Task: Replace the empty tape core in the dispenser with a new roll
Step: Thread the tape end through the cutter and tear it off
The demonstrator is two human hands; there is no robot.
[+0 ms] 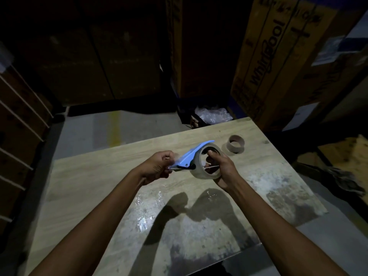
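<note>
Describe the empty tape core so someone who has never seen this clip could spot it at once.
Find the pale wooden table, then look to its far right part, beyond the right hand. The empty core stands there alone, untouched: a short brown cardboard ring with no tape on it, unlike the fuller tape roll being held.

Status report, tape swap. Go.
Left hand gripping blue dispenser. Right hand holding new tape roll at it. Empty core upright on table, clear of work.
</note>
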